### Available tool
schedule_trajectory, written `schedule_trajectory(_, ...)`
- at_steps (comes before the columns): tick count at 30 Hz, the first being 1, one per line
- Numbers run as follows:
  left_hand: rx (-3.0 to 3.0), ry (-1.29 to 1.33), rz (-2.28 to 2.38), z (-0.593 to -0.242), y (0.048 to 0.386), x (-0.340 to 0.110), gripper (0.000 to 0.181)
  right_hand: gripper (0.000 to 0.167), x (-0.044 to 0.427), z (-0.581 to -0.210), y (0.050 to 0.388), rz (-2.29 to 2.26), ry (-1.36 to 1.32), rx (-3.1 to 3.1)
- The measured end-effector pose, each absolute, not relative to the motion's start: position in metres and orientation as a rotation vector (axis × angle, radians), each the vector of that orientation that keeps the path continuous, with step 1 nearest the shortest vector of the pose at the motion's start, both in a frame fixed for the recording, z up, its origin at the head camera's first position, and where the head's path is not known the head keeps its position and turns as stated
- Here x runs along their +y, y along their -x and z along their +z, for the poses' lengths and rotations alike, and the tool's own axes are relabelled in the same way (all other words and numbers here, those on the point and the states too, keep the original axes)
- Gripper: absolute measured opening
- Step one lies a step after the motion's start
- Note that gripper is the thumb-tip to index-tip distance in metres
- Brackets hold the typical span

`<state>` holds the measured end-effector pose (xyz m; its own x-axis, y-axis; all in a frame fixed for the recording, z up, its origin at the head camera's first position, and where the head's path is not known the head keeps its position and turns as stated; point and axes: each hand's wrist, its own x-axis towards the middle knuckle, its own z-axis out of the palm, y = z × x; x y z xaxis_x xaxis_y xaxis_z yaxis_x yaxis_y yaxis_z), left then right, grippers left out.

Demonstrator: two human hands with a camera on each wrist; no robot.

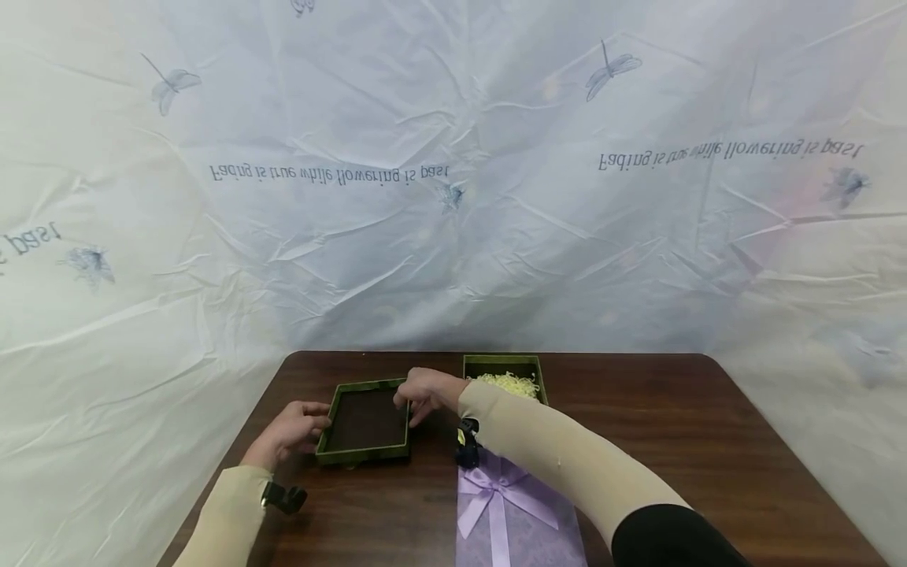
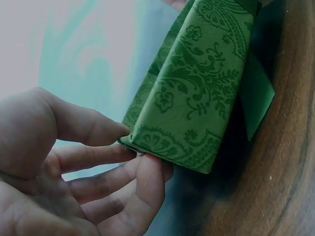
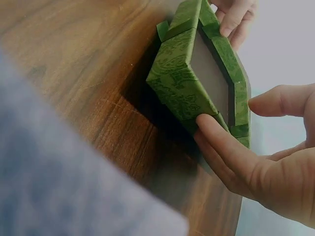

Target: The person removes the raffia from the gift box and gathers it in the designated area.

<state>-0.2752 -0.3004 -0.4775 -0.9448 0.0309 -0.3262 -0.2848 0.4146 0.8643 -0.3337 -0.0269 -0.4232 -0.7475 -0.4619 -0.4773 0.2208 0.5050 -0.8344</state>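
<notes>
A green patterned box lid, hollow side up with a dark inside, is held between both hands over the table's left part. My left hand pinches its left edge; in the left wrist view the thumb and fingers of that hand grip a corner of the green lid. The right hand holds the right side, and in the right wrist view its fingers and thumb span a corner of the lid. A green ribbon piece sticks out beneath.
Right of the lid stands an open green box with pale yellow shredded filling. A purple box or lid with a ribbon bow lies in front of it, partly under the right forearm. Behind the brown table hangs a printed white sheet.
</notes>
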Motion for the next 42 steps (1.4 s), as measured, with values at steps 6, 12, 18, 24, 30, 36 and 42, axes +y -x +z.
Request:
schedule_trajectory(6, 2.385, 0.240, 1.543, -0.481, 0.274, -0.302, 0.050, 0.070, -0.029, -0.423, 0.331, -1.297, 0.193, 2.059)
schedule_trajectory(12, 2.386, 0.246, 1.551, -0.482, 0.275, -0.302, 0.049, 0.069, -0.032, -0.421, 0.329, -1.272, 0.189, 2.063)
schedule_trajectory(18, 2.383, 0.255, 1.541, -0.484, 0.275, -0.302, 0.049, 0.065, -0.034, -0.419, 0.328, -1.199, 0.207, 2.068)
schedule_trajectory(24, 2.393, 0.252, 1.524, -0.484, 0.273, -0.302, 0.048, 0.067, -0.035, -0.420, 0.328, -1.179, 0.211, 2.043)
schedule_trajectory(30, 2.410, 0.255, 1.510, -0.482, 0.273, -0.302, 0.047, 0.067, -0.036, -0.418, 0.327, -1.151, 0.219, 2.056)
schedule_trajectory(36, 2.410, 0.256, 1.509, -0.482, 0.273, -0.303, 0.048, 0.068, -0.037, -0.416, 0.325, -1.148, 0.232, 2.045)
schedule_trajectory(42, 2.394, 0.272, 1.510, -0.483, 0.272, -0.303, 0.048, 0.068, -0.038, -0.419, 0.323, -1.122, 0.231, 2.073)
